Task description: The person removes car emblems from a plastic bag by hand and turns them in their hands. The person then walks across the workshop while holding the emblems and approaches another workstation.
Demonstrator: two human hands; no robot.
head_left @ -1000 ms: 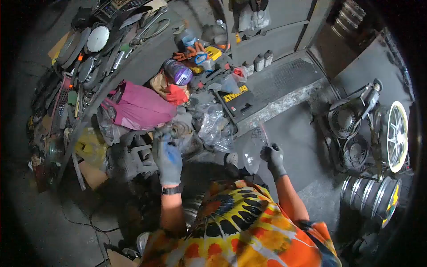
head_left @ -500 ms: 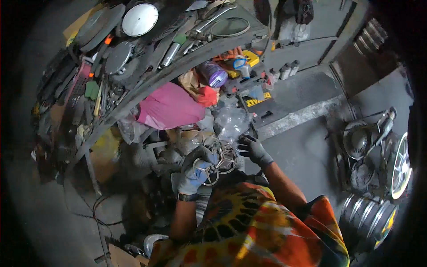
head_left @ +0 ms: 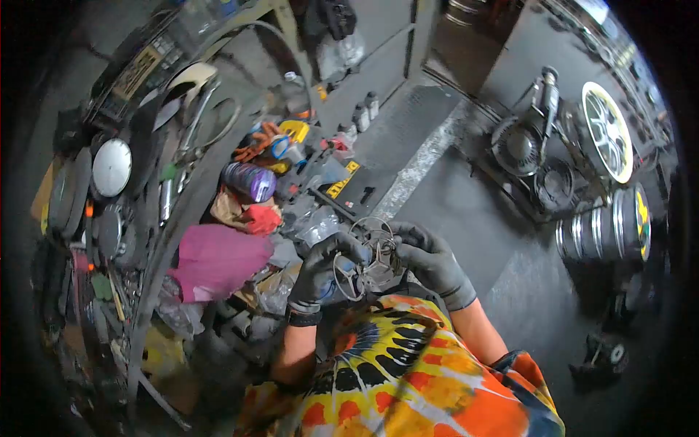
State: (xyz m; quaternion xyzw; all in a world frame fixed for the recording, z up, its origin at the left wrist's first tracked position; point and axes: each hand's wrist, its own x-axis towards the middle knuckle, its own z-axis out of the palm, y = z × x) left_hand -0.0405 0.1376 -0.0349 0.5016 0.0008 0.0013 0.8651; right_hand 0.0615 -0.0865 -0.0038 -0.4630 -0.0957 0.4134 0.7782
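Note:
Gloved in grey, my left hand (head_left: pixel 325 266) is closed around a round metal emblem (head_left: pixel 349 277) with a ring and spokes. My right hand (head_left: pixel 429 258), also in a grey glove, has its fingers on a second, similar ringed emblem (head_left: pixel 380 251). The two emblems are side by side in front of my chest, overlapping in view. Just beyond them lies a clear plastic bag (head_left: pixel 318 224). Some fingertips are hidden behind the metal.
A pink cloth (head_left: pixel 220 261), a purple container (head_left: pixel 249 182) and a cluttered bench edge (head_left: pixel 178 211) are at the left. Wheel rims (head_left: pixel 606 132) and machinery (head_left: pixel 521 149) stand at the right. A dark step (head_left: pixel 408 131) lies ahead.
The view has turned. My right hand, a second ago holding a clear bag, has come in from the right and now touches an emblem beside my left hand.

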